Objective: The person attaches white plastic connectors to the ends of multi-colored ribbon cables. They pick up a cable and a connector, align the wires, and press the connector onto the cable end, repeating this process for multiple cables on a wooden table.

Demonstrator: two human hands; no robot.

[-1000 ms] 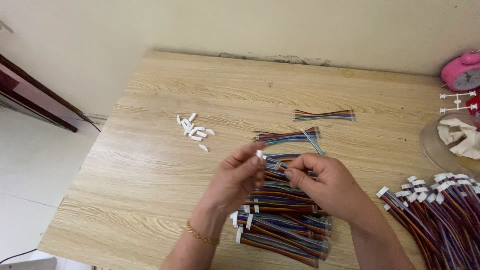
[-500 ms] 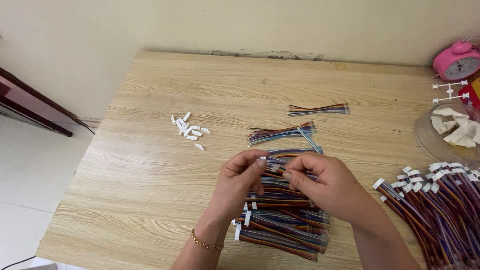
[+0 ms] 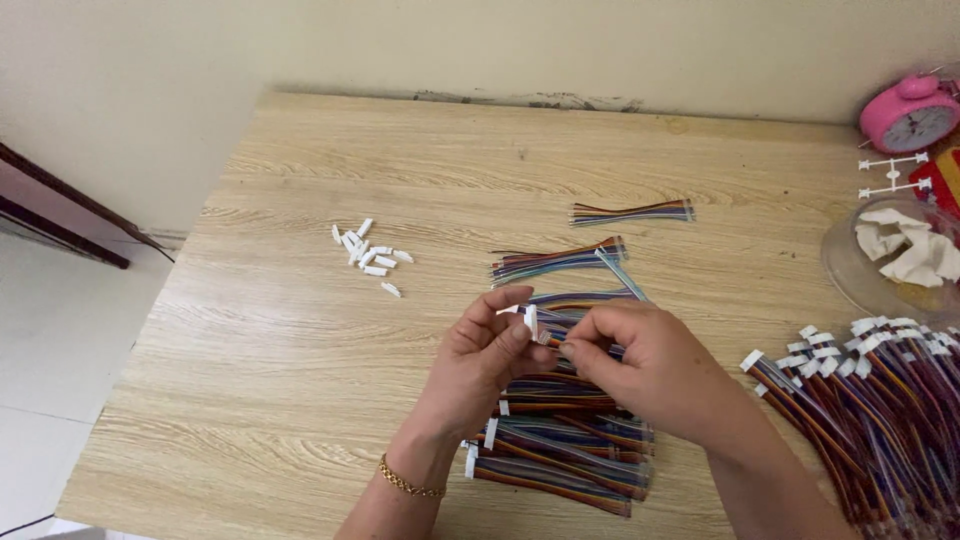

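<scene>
White plastic connector (image 3: 530,322) on multicoloured ribbon wires sits mid-table, pinched by left hand (image 3: 480,362) from nine o'clock; right hand (image 3: 650,365) (knuckles up) pinches its wires from three o'clock, above stacked cable bundles (image 3: 560,450).

both hands pinch a white connector (image 3: 530,322) above the cable pile (image 3: 565,440).

- A light wood-grain table (image 3: 300,330) stands with its far edge against a plain cream wall (image 3: 480,40).
- The wall's foot is scuffed and flaking along the table's edge.
- Pale floor tiles (image 3: 50,350) lie to the left.
- Dark reddish-brown furniture (image 3: 50,215) slants in at the left.
- The light is soft and even.
</scene>
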